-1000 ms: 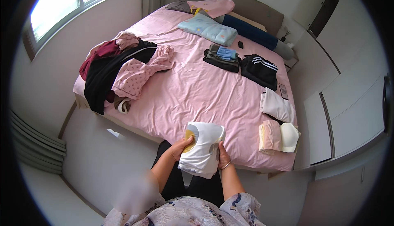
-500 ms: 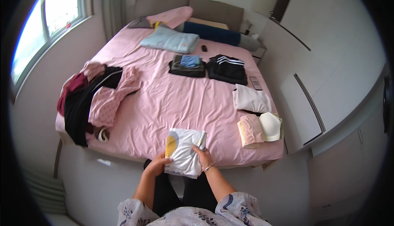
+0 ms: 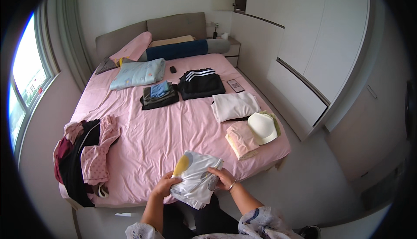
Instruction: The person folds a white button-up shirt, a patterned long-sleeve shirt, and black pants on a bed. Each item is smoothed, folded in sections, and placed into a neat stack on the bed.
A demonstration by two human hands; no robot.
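Between my two hands is a folded white cloth (image 3: 195, 180) with grey and yellow round shapes, held at the bed's near edge. My left hand (image 3: 164, 184) grips its left side, thumb on top and fingers underneath. On the opposite side my right hand (image 3: 223, 178) pinches it, the thumb lying over the upper face. A bracelet circles my right wrist. The pink-sheeted bed (image 3: 143, 139) spreads out beyond the cloth. Nearest to my right hand are folded pink and cream clothes (image 3: 242, 138), with a cream moulded bra cup (image 3: 262, 127) beside them.
Loose clothes (image 3: 82, 156) are heaped at the bed's left edge. Farther up lie folded dark clothes (image 3: 202, 84), a smaller dark stack (image 3: 160, 95), a white folded garment (image 3: 234, 106), a phone (image 3: 235, 85) and a light-blue quilt (image 3: 138, 74). A wardrobe (image 3: 304, 48) lines the right side.
The view has swung to the right, so the bed sits farther left and lower in it. Both hands still hold the cloth, which is now tilted a little.
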